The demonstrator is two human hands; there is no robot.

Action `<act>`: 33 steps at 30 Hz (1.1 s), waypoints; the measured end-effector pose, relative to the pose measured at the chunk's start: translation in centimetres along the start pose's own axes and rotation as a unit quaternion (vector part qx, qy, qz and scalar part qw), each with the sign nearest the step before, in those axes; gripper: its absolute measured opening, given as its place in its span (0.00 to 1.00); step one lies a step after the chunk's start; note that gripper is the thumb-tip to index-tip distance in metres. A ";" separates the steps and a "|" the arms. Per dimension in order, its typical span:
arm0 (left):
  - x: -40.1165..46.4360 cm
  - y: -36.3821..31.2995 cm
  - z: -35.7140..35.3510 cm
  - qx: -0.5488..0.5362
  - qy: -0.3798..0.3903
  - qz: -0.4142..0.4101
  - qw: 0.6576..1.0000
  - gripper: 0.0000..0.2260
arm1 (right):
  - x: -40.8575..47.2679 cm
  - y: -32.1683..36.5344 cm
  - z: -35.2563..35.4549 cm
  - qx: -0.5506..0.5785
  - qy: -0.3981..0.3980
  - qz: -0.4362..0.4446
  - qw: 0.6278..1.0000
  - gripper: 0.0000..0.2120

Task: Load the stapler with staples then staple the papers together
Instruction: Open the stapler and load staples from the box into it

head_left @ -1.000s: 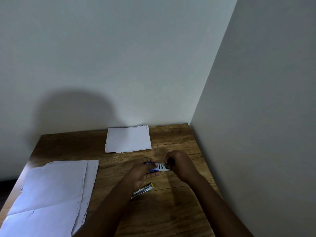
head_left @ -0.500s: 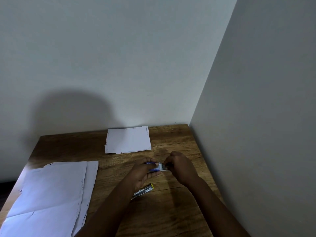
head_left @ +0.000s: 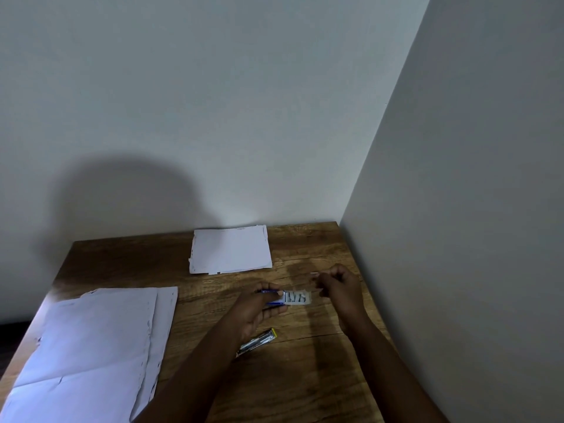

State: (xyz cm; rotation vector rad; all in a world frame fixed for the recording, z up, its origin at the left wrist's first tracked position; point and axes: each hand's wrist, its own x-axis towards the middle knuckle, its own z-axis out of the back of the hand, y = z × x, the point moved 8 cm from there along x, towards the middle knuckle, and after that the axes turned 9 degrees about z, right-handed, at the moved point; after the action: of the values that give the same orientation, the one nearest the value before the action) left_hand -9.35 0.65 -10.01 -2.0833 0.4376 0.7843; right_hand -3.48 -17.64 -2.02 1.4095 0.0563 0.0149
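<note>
Right hand (head_left: 340, 286) has pulled away from the staple box (head_left: 294, 297), pinching a small pale strip (head_left: 314, 273). Left hand (head_left: 261, 306) grips the open box above the bench (head_left: 305, 377). Stapler (head_left: 258, 343) lies just beneath; papers (head_left: 230, 249) sit behind.

Both forearms reach forward over the worktop. The left hand (head_left: 259, 306) is curled, thumb and fingers pinching. The right hand (head_left: 338, 285) is raised near the right edge, fingertips pinched together.

Dim, bluish cast. Light apparently from behind: soft head shadow (head_left: 122, 206) on wall (head_left: 213, 87). Slight softness, wide-angle bowing at edges.
</note>
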 end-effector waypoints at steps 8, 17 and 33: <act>0.5 0.4 -0.6 0.010 0.007 0.001 1.000 0.04 | -1.1 -3.4 -0.7 0.045 -0.039 -0.136 0.989 0.07; 1.3 0.7 -0.5 0.014 0.002 0.011 1.000 0.05 | -1.1 -3.7 -1.4 0.059 -0.048 -0.136 0.988 0.06; 3.4 0.4 -2.3 0.118 -0.024 0.031 0.992 0.10 | -0.4 -5.3 -2.4 0.119 0.001 -0.195 0.974 0.08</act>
State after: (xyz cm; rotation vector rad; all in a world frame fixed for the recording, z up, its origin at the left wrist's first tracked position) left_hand -6.19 -1.51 -11.50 -1.8356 0.5441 0.7788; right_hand -4.13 -16.12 -7.60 1.6179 0.3453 -0.3253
